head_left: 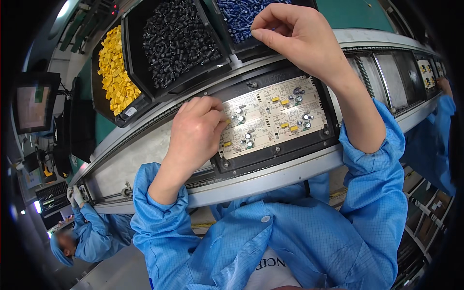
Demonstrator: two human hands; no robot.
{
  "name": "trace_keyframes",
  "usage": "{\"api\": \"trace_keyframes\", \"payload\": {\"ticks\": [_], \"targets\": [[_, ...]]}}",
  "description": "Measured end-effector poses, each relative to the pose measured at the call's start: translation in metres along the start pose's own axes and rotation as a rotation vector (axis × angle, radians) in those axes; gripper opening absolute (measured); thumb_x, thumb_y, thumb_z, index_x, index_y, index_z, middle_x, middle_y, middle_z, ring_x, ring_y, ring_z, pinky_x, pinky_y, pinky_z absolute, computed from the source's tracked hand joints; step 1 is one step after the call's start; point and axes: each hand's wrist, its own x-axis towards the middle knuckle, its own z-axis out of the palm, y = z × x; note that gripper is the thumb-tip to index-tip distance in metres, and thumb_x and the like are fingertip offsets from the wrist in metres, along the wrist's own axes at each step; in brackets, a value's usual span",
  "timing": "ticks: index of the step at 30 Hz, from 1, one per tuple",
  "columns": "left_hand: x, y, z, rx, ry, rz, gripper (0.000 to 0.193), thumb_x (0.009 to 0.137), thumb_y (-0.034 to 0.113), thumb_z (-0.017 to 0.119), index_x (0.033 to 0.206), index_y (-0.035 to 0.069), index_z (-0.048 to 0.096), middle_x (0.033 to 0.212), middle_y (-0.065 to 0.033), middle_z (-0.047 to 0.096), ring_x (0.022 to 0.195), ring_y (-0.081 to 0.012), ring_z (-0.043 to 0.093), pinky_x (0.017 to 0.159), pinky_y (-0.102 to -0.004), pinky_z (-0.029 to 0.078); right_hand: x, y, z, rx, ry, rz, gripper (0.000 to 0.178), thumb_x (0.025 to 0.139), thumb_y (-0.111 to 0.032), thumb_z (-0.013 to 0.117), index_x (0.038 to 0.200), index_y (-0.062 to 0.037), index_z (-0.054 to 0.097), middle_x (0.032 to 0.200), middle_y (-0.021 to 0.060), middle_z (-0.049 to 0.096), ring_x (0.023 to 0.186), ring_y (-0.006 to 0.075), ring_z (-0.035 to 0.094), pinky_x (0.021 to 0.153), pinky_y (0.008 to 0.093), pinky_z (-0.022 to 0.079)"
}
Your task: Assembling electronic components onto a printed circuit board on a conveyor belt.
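Board [263,140], one, pale, fitted with parts: in black tray [256,158] on conveyor [140,155]. Left hand [195,128]: grip curled over board's left edge; cannot tell if anything is held. Right hand [304,41]: grip drawn nearly to a pinch beside blue parts [238,19]; contents, cannot tell. Left of these: black parts [179,43], then yellow parts [113,72].

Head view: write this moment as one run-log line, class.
left hand: over circuit board, left side | right hand: by blue components, grip unclear | circuit board: in black frame
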Motion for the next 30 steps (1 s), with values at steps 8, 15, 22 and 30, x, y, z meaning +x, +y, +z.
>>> {"api": "trace_keyframes", "payload": {"ticks": [8, 15, 22, 30], "targets": [[0.002, 0.002, 0.002, 0.041, 0.018, 0.028, 0.015, 0.064, 0.0, 0.076, 0.076, 0.004, 0.067, 0.092, -0.0065, 0.063, 0.085, -0.0271, 0.06, 0.076, -0.0383, 0.048, 0.0, -0.003, 0.002, 0.013, -0.006, -0.011, 0.01, 0.086, -0.006, 0.069, 0.089, 0.0034, 0.069, 0.068, 0.0051, 0.065, 0.062, 0.0071, 0.057, 0.058, 0.0251, 0.049], [0.004, 0.005, 0.003, 0.089, 0.011, 0.075, 0.01, 0.066, 0.002, 0.073, 0.074, 0.004, 0.068, 0.092, -0.0056, 0.063, 0.087, -0.0256, 0.06, 0.076, -0.0372, 0.048, -0.002, 0.01, 0.008, -0.016, -0.05, -0.052, 0.013, 0.089, -0.01, 0.067, 0.094, 0.0018, 0.069, 0.075, 0.0055, 0.067, 0.068, 0.0097, 0.061, 0.064, 0.0259, 0.05], [-0.005, -0.006, 0.0, 0.045, -0.018, 0.101, 0.01, 0.065, 0.001, 0.07, 0.075, 0.005, 0.07, 0.095, -0.0045, 0.066, 0.09, -0.0246, 0.06, 0.079, -0.037, 0.047, -0.019, -0.003, 0.022, -0.014, -0.22, 0.043, 0.015, 0.092, -0.006, 0.064, 0.103, 0.0021, 0.069, 0.08, -0.0003, 0.064, 0.074, 0.0038, 0.056, 0.067, 0.0207, 0.048], [-0.012, -0.042, -0.037, 0.009, 0.423, 0.019, 0.006, 0.081, 0.003, 0.07, 0.087, 0.003, 0.071, 0.094, -0.0093, 0.069, 0.085, -0.0278, 0.066, 0.074, -0.0362, 0.053, -0.046, 0.006, 0.023, -0.015, -0.476, 0.067, 0.02, 0.086, 0.001, 0.066, 0.106, 0.0018, 0.07, 0.086, 0.005, 0.068, 0.078, 0.01, 0.062, 0.07, 0.0247, 0.051]]}}
